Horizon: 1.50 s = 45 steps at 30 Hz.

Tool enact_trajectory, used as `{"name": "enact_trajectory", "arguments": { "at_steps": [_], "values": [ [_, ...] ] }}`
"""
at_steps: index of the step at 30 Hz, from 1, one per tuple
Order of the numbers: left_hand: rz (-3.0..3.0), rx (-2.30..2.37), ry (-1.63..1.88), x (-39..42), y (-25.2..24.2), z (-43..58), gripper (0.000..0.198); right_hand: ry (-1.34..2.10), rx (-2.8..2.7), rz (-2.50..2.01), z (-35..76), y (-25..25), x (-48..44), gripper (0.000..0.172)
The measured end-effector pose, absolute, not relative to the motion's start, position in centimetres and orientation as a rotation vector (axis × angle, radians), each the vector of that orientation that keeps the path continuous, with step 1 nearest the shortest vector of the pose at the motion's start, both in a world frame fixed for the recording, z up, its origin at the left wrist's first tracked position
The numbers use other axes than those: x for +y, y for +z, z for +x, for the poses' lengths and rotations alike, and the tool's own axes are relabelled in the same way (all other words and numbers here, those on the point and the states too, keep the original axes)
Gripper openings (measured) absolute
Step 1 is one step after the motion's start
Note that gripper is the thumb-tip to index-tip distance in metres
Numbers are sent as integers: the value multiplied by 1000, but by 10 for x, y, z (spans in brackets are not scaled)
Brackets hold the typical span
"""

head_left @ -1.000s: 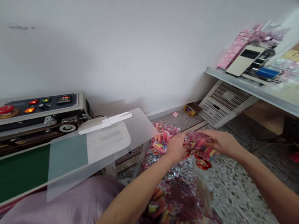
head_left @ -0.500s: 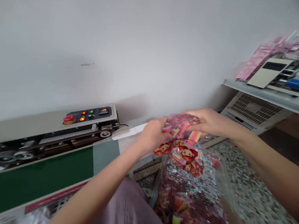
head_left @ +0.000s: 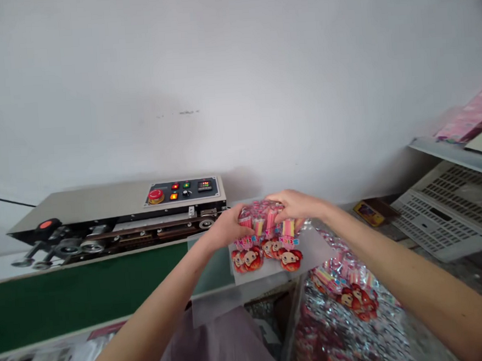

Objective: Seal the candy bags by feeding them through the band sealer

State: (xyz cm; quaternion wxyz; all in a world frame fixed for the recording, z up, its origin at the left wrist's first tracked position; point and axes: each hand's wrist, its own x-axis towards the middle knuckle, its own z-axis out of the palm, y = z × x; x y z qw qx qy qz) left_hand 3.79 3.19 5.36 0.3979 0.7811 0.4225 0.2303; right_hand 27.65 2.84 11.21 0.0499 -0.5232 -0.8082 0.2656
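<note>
1. Keep your fingers clear of the rollers on the machine (head_left: 102, 204); its panel lights glow.
2. Stay square to the green belt (head_left: 87, 290), left of your load.
3. Lower gently over the translucent sheet (head_left: 314, 249); whether anything touches it is unclear.
4. Your left hand (head_left: 226, 227) and right hand (head_left: 295, 206) grip the packets (head_left: 270, 239) above it; squeeze evenly so none slip.
</note>
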Motion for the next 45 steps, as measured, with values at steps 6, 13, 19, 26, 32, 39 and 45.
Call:
{"name": "enact_trajectory", "arguments": {
  "at_steps": [6,13,19,26,32,39,45],
  "values": [
    [1695,683,351,40,44,46,52,1517,-2437,-1554,296,111,58,51],
    [2116,1224,394,46,14,53,60,1419,-2337,-1674,304,58,97,73],
    [2614,1409,555,-2,5,39,37,956,-2418,-1588,299,43,80,62],
    [2811,1224,337,-47,-31,14,58,124,-2400,-1642,287,19,27,53],
    [2839,1278,317,-47,-38,3,61,-377,-2368,-1721,265,0,-3,38],
    [2769,1238,245,-46,-30,-27,63,-491,-2341,-1722,253,-5,-7,40],
    [2808,1274,306,-47,-38,-41,62,-514,-2322,-1730,251,-7,-7,40]
  ]
}}
